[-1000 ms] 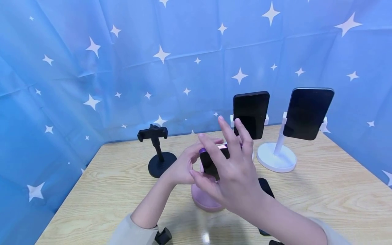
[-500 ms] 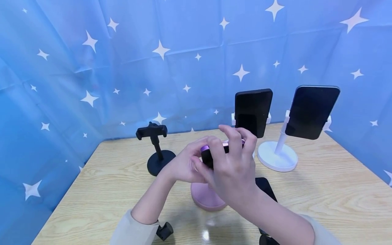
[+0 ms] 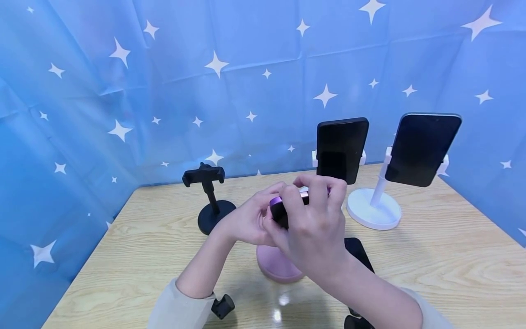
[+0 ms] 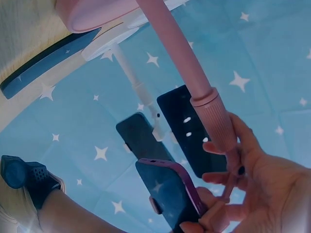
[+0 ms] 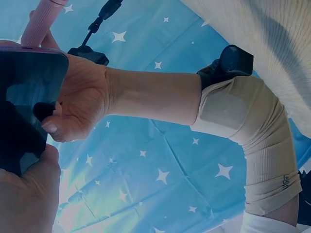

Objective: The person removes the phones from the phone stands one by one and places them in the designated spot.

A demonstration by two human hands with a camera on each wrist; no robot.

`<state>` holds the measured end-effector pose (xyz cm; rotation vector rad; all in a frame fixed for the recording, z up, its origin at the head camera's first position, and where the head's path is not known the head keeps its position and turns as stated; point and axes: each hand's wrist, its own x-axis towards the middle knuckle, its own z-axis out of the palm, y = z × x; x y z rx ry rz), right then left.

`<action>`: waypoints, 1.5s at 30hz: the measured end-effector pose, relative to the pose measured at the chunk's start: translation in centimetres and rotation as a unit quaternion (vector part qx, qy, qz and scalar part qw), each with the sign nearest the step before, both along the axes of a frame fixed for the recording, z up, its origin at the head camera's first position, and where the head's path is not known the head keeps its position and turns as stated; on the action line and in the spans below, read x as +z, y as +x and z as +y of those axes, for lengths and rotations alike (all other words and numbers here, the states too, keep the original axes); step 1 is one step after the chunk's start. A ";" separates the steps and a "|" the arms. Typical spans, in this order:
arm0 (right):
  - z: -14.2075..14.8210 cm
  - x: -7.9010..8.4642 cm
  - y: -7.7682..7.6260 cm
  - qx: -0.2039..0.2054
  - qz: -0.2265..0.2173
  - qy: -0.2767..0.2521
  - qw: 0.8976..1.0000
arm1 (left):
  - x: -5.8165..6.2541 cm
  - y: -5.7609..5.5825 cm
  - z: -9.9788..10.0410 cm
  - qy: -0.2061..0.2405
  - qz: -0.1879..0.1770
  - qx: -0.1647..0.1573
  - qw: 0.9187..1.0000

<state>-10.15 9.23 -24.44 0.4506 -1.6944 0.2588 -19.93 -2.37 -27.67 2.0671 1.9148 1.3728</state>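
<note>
Head: purple-edged phone (image 3: 279,214) between both hands (image 3: 248,220) (image 3: 315,228).

The right hand (image 3: 315,224) gripped a purple-edged phone (image 3: 279,214), the left hand (image 3: 249,219) at its nine-o'clock side; from them, a pink stand (image 3: 277,266) stood at six o'clock; a black stand (image 3: 214,214) near ten; a clamped phone (image 3: 343,146) at one; a pale-edged phone (image 3: 423,148) at two; a flat phone (image 3: 359,254) at four.
</note>
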 end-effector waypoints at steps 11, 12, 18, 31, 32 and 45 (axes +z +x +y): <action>0.2 0.1 -0.1 0.013 -0.055 -0.003 0.998 | 0.4 -0.3 -0.1 -0.030 -0.041 -0.015 0.999; 0.2 0.1 -0.1 0.013 -0.057 -0.001 0.998 | 0.4 -0.3 -0.2 -0.032 -0.046 -0.015 0.998; 0.3 0.4 -0.1 0.015 -0.069 0.001 0.997 | 0.6 -0.3 -0.2 -0.043 -0.060 -0.022 0.997; 0.6 0.6 0.0 0.026 -0.093 0.011 0.995 | 0.6 -0.3 -0.1 -0.050 -0.067 -0.029 0.996; 0.5 0.6 0.0 0.026 -0.093 0.012 0.995 | 0.6 -0.3 -0.2 -0.050 -0.068 -0.028 0.996; 0.7 0.8 0.0 0.030 -0.104 0.022 0.994 | 0.7 -0.4 -0.1 -0.056 -0.103 -0.050 0.992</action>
